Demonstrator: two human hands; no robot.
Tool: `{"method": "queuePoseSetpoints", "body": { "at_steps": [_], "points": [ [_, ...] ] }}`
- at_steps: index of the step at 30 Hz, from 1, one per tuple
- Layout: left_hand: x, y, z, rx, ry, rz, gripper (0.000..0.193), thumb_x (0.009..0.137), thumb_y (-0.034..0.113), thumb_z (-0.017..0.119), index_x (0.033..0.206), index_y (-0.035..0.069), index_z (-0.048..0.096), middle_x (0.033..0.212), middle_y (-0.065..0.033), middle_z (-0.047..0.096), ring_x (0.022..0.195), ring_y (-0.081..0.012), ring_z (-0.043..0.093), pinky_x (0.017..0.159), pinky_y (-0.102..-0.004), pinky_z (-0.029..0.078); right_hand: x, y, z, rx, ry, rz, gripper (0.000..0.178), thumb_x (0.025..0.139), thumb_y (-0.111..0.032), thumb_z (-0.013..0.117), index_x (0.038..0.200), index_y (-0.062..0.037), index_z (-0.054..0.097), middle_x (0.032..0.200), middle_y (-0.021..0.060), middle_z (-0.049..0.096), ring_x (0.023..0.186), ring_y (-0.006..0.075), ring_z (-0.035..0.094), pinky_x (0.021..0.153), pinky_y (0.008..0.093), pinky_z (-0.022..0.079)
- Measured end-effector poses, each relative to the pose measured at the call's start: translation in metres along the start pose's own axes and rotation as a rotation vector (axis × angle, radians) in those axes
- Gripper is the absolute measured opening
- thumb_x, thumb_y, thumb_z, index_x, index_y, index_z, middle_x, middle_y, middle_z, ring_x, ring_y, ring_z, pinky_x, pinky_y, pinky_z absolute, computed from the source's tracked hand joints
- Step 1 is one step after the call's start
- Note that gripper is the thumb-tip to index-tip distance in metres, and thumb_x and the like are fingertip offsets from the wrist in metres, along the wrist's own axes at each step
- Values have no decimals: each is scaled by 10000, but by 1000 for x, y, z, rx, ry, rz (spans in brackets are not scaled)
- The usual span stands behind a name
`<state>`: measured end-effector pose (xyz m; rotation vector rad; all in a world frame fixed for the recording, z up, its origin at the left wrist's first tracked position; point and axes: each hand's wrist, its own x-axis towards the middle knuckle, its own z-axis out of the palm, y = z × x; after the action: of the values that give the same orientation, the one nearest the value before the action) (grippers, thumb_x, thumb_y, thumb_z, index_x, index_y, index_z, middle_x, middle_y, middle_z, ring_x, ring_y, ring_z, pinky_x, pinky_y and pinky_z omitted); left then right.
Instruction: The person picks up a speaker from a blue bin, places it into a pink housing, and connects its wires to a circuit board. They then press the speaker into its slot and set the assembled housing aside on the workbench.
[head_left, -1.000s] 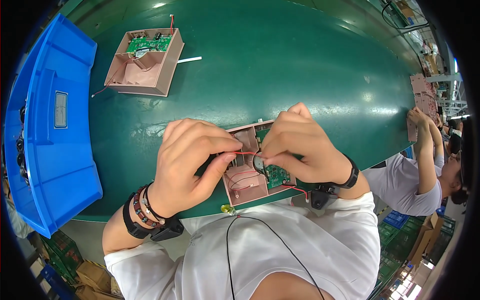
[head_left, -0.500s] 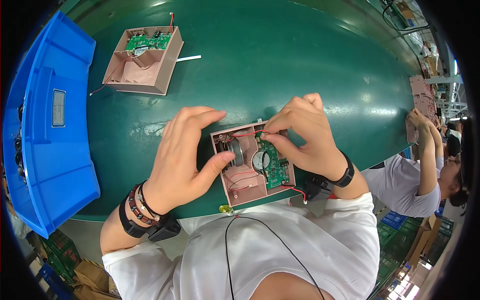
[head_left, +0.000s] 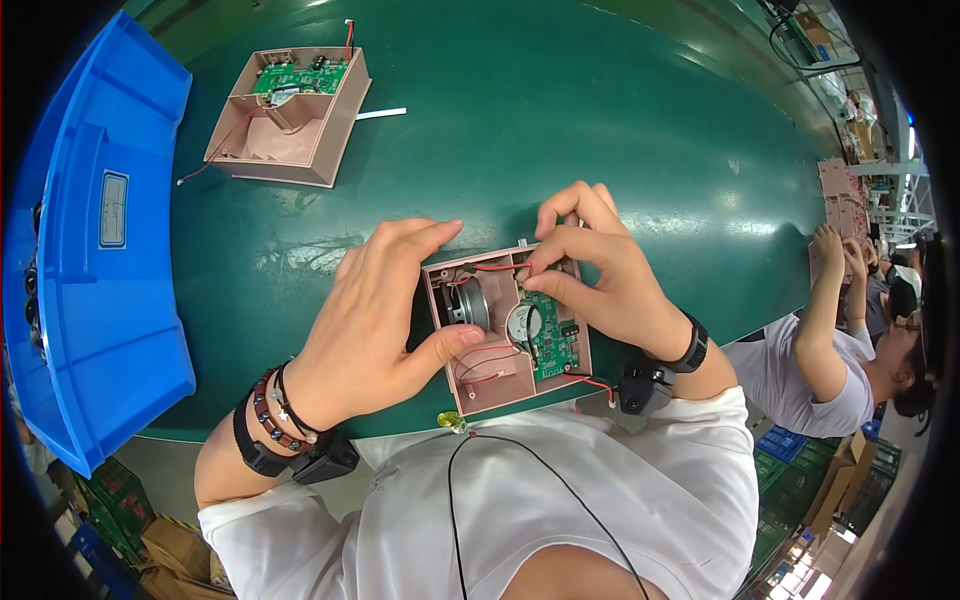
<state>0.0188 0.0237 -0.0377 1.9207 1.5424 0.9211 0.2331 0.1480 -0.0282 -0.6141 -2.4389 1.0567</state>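
A pink plastic case (head_left: 490, 396) lies in front of me, its inside facing up. Inside it are a round speaker (head_left: 470, 304), a green circuit board (head_left: 556, 345) and a white round part (head_left: 523, 323) with black wire across it. My left hand (head_left: 370, 310) is at the case's left side, fingers stretched out, its thumb tip by the speaker's rim. Over the board's far end, my right hand (head_left: 600, 265) pinches the end of a red wire (head_left: 495, 268) that runs from the speaker side; the fingertips hide its plug. Another red-black lead (head_left: 598, 384) hangs over the near right corner.
A second pink case (head_left: 335, 135) with board and wires stands at the far left, a white strip (head_left: 382, 113) beside it. A blue bin (head_left: 140, 300) fills the left edge of the green table (head_left: 600, 120). At the right, a co-worker (head_left: 825, 350) handles stacked pink cases (head_left: 845, 195).
My right hand's fingers have curled and shifted slightly while still pinching the wire. My left thumb has edged a little to the right and nearer me. The co-worker's arms have moved.
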Motion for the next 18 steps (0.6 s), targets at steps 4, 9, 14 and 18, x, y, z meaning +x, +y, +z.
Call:
{"method": "queuePoseSetpoints", "body": {
  "at_steps": [4,9,14,18],
  "points": [
    [0,2,1,3,-15,-11,679,800,345,694,1316,5,412,1216,-192,472,1073,-357,495,899,-421,384,-1,-2,0,-69,-5,-5,142,678,-44,756,775,-102,670,981,24,503,871,195,420,741,315,342],
    [0,2,0,25,-57,-7,626,837,353,649,1299,-8,429,1162,-178,513,1059,-343,500,897,-417,374,-1,-14,3,-328,45,-97,156,666,-59,750,765,-118,644,1009,22,519,886,210,429,787,342,330],
    [0,3,-2,64,-80,12,574,869,357,605,1278,-14,448,1109,-163,545,1042,-330,506,909,-413,361,-1,-23,7,-491,86,-156,157,661,-77,736,742,-121,608,1025,19,528,883,225,436,804,360,324],
    [-1,4,-1,87,-73,24,565,874,351,602,1278,-13,449,1117,-166,541,1044,-328,508,908,-407,359,10,-28,4,-535,34,-168,153,673,-93,728,731,-116,588,990,16,523,889,230,451,813,373,322]
  ]
}}
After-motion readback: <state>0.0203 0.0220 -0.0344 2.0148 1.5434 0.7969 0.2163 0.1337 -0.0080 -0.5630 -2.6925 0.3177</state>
